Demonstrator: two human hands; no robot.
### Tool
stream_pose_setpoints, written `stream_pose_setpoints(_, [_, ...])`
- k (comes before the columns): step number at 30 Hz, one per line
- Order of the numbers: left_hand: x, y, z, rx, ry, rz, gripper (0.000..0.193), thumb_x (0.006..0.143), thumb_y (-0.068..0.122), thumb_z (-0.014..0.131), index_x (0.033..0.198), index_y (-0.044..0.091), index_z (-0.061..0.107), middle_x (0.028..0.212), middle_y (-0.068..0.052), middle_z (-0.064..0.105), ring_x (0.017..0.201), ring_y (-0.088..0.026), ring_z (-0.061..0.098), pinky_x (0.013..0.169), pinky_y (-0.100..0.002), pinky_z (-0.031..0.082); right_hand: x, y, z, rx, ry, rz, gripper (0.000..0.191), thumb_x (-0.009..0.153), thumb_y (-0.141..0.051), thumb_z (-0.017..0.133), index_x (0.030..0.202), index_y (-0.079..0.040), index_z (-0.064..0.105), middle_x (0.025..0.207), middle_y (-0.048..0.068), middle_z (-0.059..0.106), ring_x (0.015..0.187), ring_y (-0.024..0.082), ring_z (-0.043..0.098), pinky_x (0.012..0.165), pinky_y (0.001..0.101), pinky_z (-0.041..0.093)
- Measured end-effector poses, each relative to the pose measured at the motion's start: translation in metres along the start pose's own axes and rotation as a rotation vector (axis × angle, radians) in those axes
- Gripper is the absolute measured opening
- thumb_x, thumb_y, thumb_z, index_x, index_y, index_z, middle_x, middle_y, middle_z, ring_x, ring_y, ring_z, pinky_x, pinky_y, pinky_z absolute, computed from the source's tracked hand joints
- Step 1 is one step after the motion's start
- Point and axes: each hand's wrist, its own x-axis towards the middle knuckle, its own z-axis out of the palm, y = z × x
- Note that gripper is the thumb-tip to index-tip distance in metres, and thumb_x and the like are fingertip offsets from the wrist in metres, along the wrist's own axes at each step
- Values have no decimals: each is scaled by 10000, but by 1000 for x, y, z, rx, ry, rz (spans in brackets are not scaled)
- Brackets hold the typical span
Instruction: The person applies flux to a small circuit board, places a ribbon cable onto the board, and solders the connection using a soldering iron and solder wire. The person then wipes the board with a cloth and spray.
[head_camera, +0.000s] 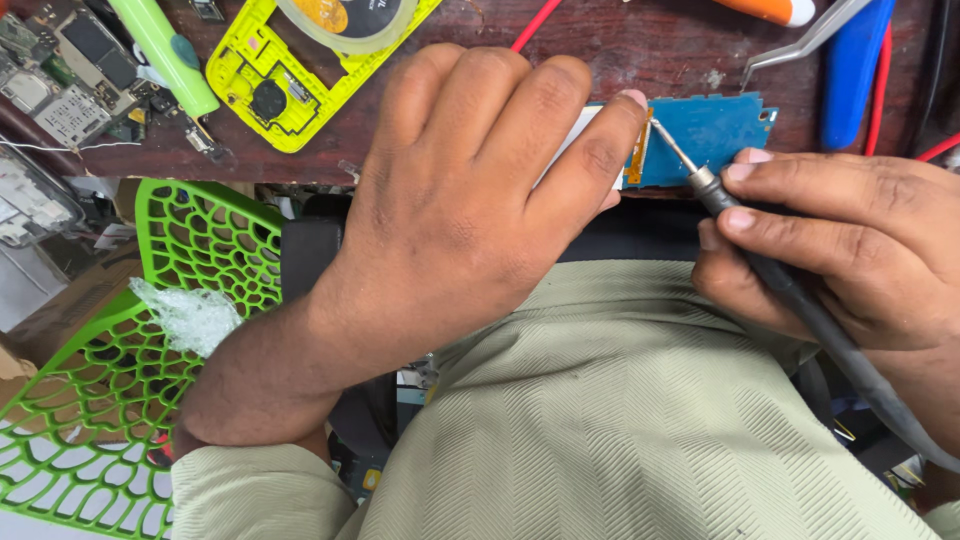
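My left hand (470, 190) lies palm-down at the near edge of the dark wooden bench, its fingertips pressing a small white display part (580, 135) against a blue circuit board (710, 130). My right hand (850, 250) grips a dark soldering iron (790, 290) like a pen. The iron's metal tip touches the orange flex strip (637, 160) at the board's left edge. Most of the white part is hidden under my left fingers.
A yellow phone frame (270, 80), a green tool (165, 50) and bare grey circuit boards (70, 70) lie at the back left. Metal tweezers (800, 40), a blue tool (850, 70) and red wires (880, 90) sit at the back right. A green mesh basket (110, 360) stands below left.
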Motion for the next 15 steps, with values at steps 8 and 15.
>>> stream_pose_setpoints(8, [1, -1, -1, 2, -5, 1, 353, 1028, 211, 653, 1324, 23, 618, 1216, -78, 538, 1079, -225, 526, 1006, -400, 406, -13, 0, 5, -27, 45, 60, 381, 798, 83, 860, 1063, 18, 595, 1148, 219, 671, 985, 308, 725, 804, 354, 630])
stream_pose_setpoints(15, [1, -2, -1, 9, 5, 23, 326, 1020, 154, 643, 1325, 40, 635, 1166, -53, 536, 1072, -221, 521, 989, -393, 404, -11, 4, 0, 1, 2, 8, 382, 768, 72, 849, 1038, 23, 584, 1112, 228, 668, 1003, 352, 732, 850, 404, 637])
